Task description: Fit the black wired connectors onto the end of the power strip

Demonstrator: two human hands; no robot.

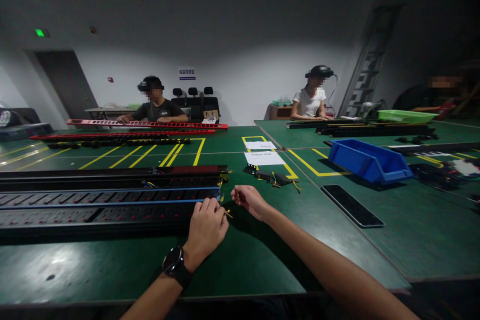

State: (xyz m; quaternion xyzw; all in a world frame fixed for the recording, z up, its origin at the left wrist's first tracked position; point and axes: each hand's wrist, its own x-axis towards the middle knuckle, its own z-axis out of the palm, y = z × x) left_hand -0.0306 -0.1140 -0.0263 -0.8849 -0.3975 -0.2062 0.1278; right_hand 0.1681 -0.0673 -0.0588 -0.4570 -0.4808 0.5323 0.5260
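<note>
1. the green table [112, 265] runs beneath both hands.
2. the long black strip [112, 199], blue-edged and dotted with red, lies flat on the table at the left.
3. the blue bin [369, 160] stands to the right, well apart from both hands.
4. the left hand [208, 222] is at the strip's near-right end, fingers bent and close together; i cannot tell whether they pinch anything.
5. the right hand [250, 202] is near it but apart, fingers curled in; their grip, if any, i cannot make out.
6. the dark watch [173, 259] circles the left wrist.
7. a yellow wire [228, 214] pokes out beside the left hand's fingers.
</note>
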